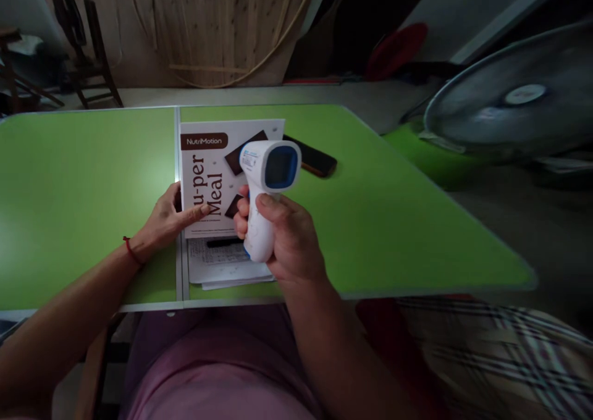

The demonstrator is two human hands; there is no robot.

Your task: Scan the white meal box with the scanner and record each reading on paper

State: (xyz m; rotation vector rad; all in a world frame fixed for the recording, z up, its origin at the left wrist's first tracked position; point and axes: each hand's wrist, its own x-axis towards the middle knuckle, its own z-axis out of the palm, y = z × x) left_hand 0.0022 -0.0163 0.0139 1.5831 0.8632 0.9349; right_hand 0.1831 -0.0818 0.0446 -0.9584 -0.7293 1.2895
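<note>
The white plastic, pistol-shaped thermometer with a blue-rimmed screen is hovering above the near middle of the bright green bench; the fingers of the right hand are wrapping fully round its handle. Handwritten white sheets of paper are lying by the near edge, a slim black pen resting on them. Beyond, a flat white box with brown lettering is overlapping the sheets. The left hand is gripping its left edge, thumb lying across the front, other fingers mostly hidden behind. I cannot tell whether thermometer and box are touching. Farther right, a long black phone-like object is lying partly behind the box. A large round grey fan is standing far right.
</note>
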